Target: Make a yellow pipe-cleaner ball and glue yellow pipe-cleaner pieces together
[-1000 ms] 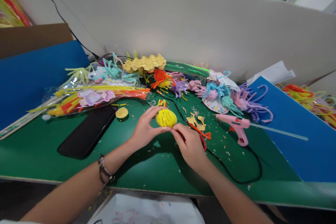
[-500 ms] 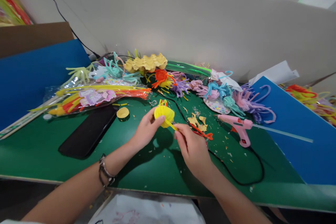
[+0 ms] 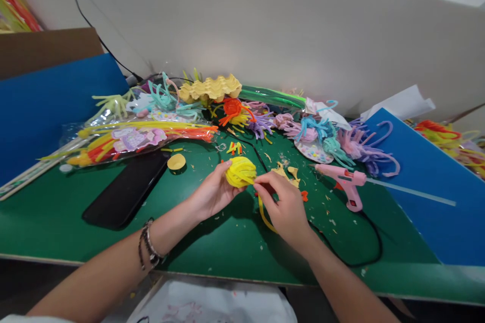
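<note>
A ball wound from yellow pipe cleaner (image 3: 241, 172) rests in my left hand (image 3: 212, 193), whose thumb and fingers close around its left side and underside. My right hand (image 3: 284, 207) pinches a yellow pipe cleaner (image 3: 266, 216) at the ball's right edge, and its loose end curves down below the fingers. Just beyond the ball, short yellow and orange pipe cleaner pieces (image 3: 235, 148) lie on the green table (image 3: 227, 257). The right hand's fingertips partly hide where the strand meets the ball.
To the right lies a pink glue gun (image 3: 346, 181) with a glue stick and black cord. A black phone (image 3: 127, 189) and a round tan disc (image 3: 176, 162) are at left. Behind them are bagged pipe cleaners (image 3: 144, 139), an egg carton (image 3: 210, 88) and torn carton scraps (image 3: 288, 174).
The yellow ball has turned in my left hand and shifted slightly right. The strand's loose end now hangs below my right hand. The short pieces behind the ball show more fully.
</note>
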A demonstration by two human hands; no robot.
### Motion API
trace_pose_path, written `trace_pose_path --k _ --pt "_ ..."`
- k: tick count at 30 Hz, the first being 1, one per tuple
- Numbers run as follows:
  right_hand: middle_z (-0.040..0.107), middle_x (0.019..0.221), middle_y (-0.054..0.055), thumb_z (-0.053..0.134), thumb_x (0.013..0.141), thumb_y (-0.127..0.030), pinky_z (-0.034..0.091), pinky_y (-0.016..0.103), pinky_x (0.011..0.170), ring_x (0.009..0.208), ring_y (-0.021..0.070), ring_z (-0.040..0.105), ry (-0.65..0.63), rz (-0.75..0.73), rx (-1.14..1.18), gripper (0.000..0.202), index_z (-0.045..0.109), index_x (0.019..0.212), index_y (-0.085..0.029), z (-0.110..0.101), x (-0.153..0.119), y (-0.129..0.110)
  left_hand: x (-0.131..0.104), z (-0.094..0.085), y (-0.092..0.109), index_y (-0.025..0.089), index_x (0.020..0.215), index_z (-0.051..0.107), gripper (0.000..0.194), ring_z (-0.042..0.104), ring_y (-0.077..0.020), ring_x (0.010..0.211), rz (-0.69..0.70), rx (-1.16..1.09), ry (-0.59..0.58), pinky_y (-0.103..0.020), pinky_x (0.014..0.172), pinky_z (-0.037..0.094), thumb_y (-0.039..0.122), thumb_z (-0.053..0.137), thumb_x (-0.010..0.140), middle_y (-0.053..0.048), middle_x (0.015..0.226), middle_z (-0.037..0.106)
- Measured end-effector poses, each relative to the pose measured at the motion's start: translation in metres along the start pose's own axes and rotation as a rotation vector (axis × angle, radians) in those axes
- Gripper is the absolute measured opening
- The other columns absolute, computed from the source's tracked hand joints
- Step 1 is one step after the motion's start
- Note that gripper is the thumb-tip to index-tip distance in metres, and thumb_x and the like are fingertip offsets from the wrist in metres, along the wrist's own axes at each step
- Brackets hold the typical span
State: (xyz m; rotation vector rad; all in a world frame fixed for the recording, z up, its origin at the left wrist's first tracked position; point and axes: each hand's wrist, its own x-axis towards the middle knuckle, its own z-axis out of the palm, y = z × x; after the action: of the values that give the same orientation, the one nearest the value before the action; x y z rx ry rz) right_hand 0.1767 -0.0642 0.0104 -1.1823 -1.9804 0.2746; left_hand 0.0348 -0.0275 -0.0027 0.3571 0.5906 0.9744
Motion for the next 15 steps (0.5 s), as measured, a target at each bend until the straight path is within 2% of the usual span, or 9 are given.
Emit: trace_pose_path --k 5,8,15 --pt "0.061 0.07 0.003 0.043 0.083 -0.011 0.045 0.02 0.061 0.065 0.0115 0.056 0.079 -0.271 -0.165 0.012 0.054 0.082 -0.015 0.0023 -0.0012 0.0037 0.0006 0.0004 0.0011 0.011 0.077 0.059 0.029 0.056 -0.009 0.054 -0.054 -0.017 -0.006 -0.017 0.048 0.044 0.021 0.033 0.087 -0.004 0.07 0.063" --pt "0.063 0.074 0.008 0.041 0.084 -0.01 0.047 0.025 0.064 0.07 0.0156 0.057 0.063 -0.429 -0.281 0.016 0.057 0.088 -0.012 0.0015 -0.0032 0.0043 0.0007 0.0 0.0013 0.011 0.078 0.058 0.029 0.057 -0.0093 0.057 -0.063 0.0 0.026 -0.018 0.052 0.045 0.021 0.033 0.087 -0.004 0.07 0.063" --pt "0.063 0.07 0.01 0.038 0.086 -0.011 0.047 0.026 0.061 0.064 0.0154 0.057 0.032 -0.456 -0.374 0.023 0.061 0.082 -0.009 0.0008 -0.0031 -0.0004 -0.0012 0.0001 0.0032 0.011 0.076 0.058 0.034 0.053 -0.0089 0.056 -0.121 -0.003 -0.03 -0.018 0.049 0.04 0.024 0.029 0.088 -0.004 0.07 0.06"
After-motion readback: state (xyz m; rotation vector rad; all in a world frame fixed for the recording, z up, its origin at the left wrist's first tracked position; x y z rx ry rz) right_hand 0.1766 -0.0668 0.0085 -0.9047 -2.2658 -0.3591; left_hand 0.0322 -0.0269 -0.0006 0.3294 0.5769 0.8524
